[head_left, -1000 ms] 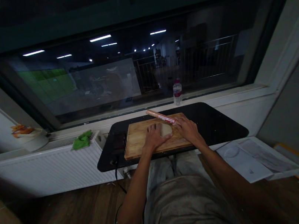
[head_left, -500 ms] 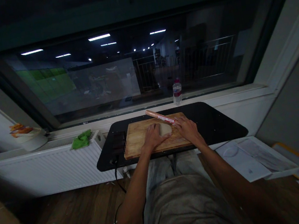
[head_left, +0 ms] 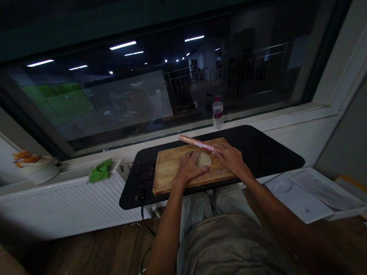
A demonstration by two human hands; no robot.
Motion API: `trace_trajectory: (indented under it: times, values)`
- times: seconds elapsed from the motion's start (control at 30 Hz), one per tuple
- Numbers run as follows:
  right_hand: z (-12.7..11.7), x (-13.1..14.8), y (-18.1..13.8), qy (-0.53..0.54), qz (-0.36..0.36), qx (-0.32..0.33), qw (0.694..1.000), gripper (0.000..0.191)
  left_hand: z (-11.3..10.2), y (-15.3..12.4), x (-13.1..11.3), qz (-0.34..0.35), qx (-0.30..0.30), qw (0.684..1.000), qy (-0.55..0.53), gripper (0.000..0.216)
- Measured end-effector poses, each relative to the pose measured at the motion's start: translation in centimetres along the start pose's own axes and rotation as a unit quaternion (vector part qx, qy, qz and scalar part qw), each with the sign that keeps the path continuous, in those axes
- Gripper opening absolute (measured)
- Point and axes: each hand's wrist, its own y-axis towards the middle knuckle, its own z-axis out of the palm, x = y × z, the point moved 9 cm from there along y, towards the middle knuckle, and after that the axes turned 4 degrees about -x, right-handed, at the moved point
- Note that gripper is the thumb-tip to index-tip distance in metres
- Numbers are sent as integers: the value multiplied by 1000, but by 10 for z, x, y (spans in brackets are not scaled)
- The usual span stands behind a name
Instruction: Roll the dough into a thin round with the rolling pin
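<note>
A pale, flat round of dough lies on a wooden cutting board. Around its left side curls my left hand, with the thumb at the near edge and the fingers at the far edge. My right hand is closed on the near right end of a wooden rolling pin, which carries a red and white label. The pin slants away to the far left, just behind the dough. My right fingers cover its near end.
The board rests on a black table below a window. A water bottle stands on the sill. To the left are a white radiator, a green cloth and a white pot. A white box sits low at the right.
My left thumb has drawn back slightly toward me and left, and more of the dough's round shape shows. My right hand and the rolling pin have hardly moved.
</note>
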Motion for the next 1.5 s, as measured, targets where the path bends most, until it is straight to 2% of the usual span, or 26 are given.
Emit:
trace_trajectory:
  times: [0.13,0.27,0.37,0.63,0.87,1.03,1.1,1.2,1.27,1.33,1.4,1.5]
  values:
    - [0,0,-1,2,2,0,1000,45,1,0,-2,2,-7,1000,22,82]
    - [-1,0,-1,2,2,-4,1000,46,2,-1,4,-50,-37,994,94,102]
    - [0,1,-1,1,3,1,1000,46,4,-1,7,-65,-36,990,120,103]
    - [2,1,0,-11,12,24,1000,42,5,1,6,-26,-32,995,90,94]
    - [0,1,-2,-5,14,18,1000,45,4,1,2,9,-36,999,36,80]
    - [-3,2,-3,5,11,13,1000,45,-2,-1,-1,3,-47,999,-18,85]
    - [-4,2,-2,4,15,13,1000,45,-9,-1,-2,-6,-68,998,-13,78]
    - [-6,7,-3,4,6,21,1000,43,-28,-2,1,-33,-138,990,10,45]
    - [-7,12,-3,8,-6,32,999,40,-39,-4,7,-56,-194,979,18,44]
    - [-9,16,-3,15,-17,35,999,36,-44,-6,13,-77,-224,971,29,49]
    - [-10,18,-3,18,-25,32,999,35,-40,-4,16,-94,-208,972,55,47]
    - [-9,18,-3,6,-33,36,999,39,-29,0,16,-102,-134,980,109,44]
